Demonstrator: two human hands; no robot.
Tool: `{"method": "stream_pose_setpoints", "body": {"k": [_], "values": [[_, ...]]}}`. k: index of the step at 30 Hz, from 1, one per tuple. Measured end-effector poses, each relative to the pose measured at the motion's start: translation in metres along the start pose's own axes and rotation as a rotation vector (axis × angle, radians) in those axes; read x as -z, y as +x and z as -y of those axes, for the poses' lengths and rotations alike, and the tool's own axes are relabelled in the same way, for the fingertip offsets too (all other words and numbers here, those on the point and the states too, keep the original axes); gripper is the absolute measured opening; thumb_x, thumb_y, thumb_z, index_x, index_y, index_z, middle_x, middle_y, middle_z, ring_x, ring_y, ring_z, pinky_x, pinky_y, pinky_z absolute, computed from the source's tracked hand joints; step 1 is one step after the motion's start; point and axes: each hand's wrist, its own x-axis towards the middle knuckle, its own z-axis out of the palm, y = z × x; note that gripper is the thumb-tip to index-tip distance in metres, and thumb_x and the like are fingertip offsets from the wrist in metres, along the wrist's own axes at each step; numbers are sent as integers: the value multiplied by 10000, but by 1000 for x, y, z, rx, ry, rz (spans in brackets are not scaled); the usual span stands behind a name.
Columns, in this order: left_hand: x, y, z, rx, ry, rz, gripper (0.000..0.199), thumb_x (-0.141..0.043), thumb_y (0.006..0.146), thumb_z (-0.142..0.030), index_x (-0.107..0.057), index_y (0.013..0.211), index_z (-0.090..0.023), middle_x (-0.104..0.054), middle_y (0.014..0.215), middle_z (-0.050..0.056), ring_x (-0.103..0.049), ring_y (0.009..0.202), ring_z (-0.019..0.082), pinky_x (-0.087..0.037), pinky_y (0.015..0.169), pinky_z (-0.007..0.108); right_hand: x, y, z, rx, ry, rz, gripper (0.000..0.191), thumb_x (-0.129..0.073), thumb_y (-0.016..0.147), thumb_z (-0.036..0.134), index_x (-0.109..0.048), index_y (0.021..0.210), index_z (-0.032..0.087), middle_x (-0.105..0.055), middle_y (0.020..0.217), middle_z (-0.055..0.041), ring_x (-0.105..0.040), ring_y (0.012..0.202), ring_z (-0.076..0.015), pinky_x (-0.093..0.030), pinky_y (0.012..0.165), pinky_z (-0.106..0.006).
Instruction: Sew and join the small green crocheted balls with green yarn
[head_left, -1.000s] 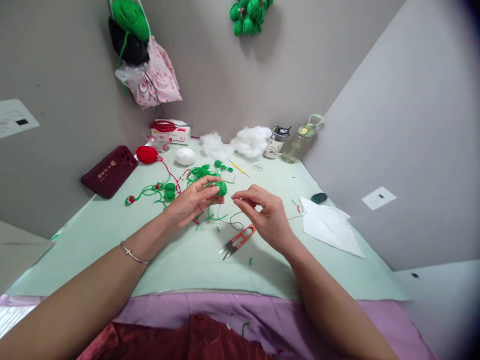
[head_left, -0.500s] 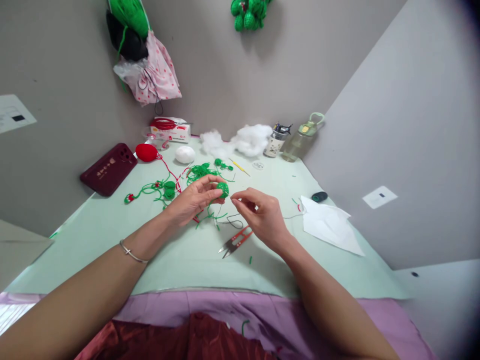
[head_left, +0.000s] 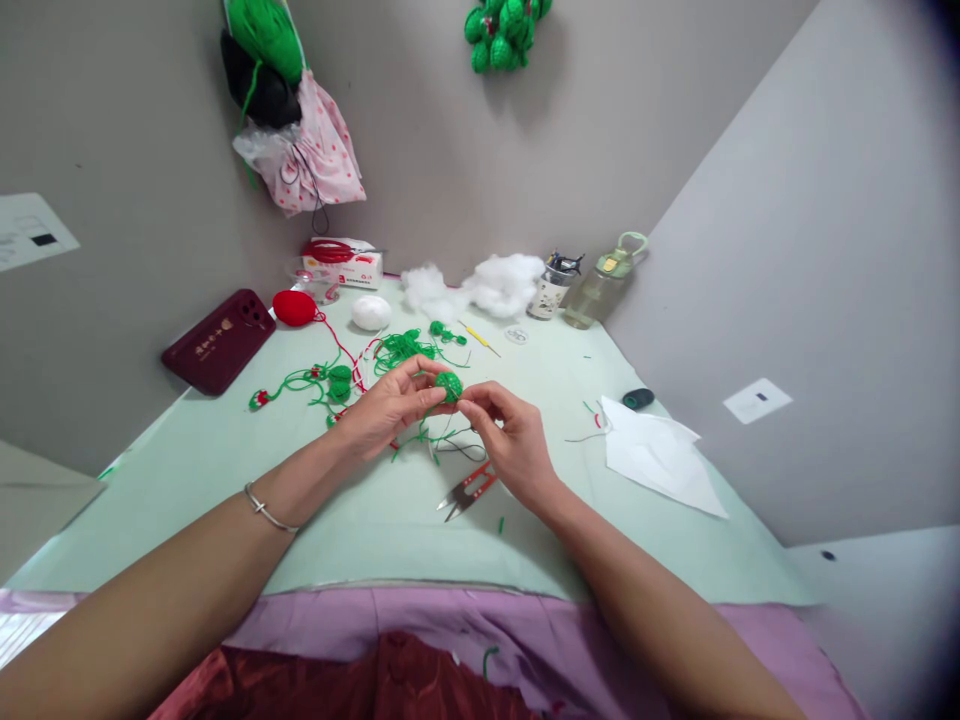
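Between the thumb and fingers of my left hand point(head_left: 391, 404) is a small green crocheted ball point(head_left: 449, 386). My right hand point(head_left: 511, 432) is closed in a pinch against the ball's lower right side; what its fingertips grip is too small to make out. A dark thread point(head_left: 466, 449) loops on the table below the ball. Partly under my right hand lie orange-handled thread snips point(head_left: 466, 490), blades pointing left. Green yarn scraps point(head_left: 424, 437) are scattered beneath my hands.
Behind my hands are a tangle of green yarn point(head_left: 401, 350), a yellow-handled crochet hook point(head_left: 478, 338) and white stuffing point(head_left: 504, 283). Left are green crocheted pieces point(head_left: 340, 383), a red yarn ball point(head_left: 294, 308) and a maroon phone point(head_left: 220, 342). White paper point(head_left: 660, 455) and a bottle point(head_left: 600, 290) are right.
My right hand has moved left and now meets the green ball, where a gap was before. The left hand still holds the ball, and the view has tilted slightly.
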Motion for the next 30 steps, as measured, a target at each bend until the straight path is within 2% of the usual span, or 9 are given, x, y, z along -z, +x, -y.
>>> {"method": "stream_pose_setpoints", "body": {"k": [4, 9, 13, 17, 20, 24, 27, 30], "values": [[1, 1, 4, -23, 40, -9, 254, -798, 791, -272, -637, 973, -200, -675, 909, -5, -668, 879, 146, -507, 935, 350, 0, 2, -1, -49, 36, 3, 185, -612, 903, 347, -598, 787, 204, -576, 650, 15, -469, 579, -119, -412, 567, -256], [2, 2, 9, -61, 285, -60, 268, -788, 788, -279, -634, 993, -202, -671, 868, -7, -669, 836, 160, -490, 822, 311, 4, 8, -6, -187, 168, 85, 152, -643, 854, 314, -539, 823, 208, -588, 671, 28, -558, 598, -122, -464, 579, -251], [1, 2, 12, -116, 400, -76, 256, -759, 803, -272, -635, 1012, -191, -666, 868, 4, -650, 831, 160, -476, 798, 304, 5, 6, -10, -151, 122, 124, 144, -590, 900, 336, -516, 891, 213, -632, 719, 16, -630, 657, -138, -516, 658, -282], [-2, 1, 15, -112, 421, -35, 272, -758, 793, -275, -642, 1021, -182, -669, 906, 18, -642, 852, 165, -472, 802, 306, 4, 4, -12, -109, -60, 86, 150, -543, 938, 347, -560, 873, 213, -630, 687, 13, -613, 632, -134, -498, 638, -272], [-2, 1, 15, -115, 436, -22, 270, -768, 782, -286, -661, 1006, -182, -651, 899, 16, -606, 815, 150, -446, 741, 285, 8, 8, -9, -85, -39, 45, 161, -617, 892, 339, -617, 822, 194, -648, 747, -12, -611, 642, -129, -486, 613, -260], [-1, 1, 11, -85, 455, -25, 276, -781, 766, -304, -684, 996, -187, -621, 854, 8, -560, 763, 139, -415, 683, 275, 32, 19, -2, -165, 308, 17, 248, -645, 879, 440, -575, 863, 203, -693, 902, -41, -607, 584, -107, -454, 482, -228], [2, 2, 10, -39, 438, -15, 255, -784, 755, -303, -689, 962, -188, -616, 832, 10, -560, 760, 142, -419, 682, 274, 57, 28, 0, -265, 494, 17, 315, -651, 874, 500, -494, 882, 228, -659, 771, 11, -599, 515, -99, -481, 463, -220], [5, 3, 9, 9, 445, 8, 240, -770, 761, -312, -694, 952, -188, -609, 793, 7, -558, 736, 141, -424, 673, 274, 84, 37, -6, -193, 534, -90, 309, -700, 842, 476, -504, 867, 238, -494, 614, 74, -658, 612, -127, -576, 606, -250]]}}
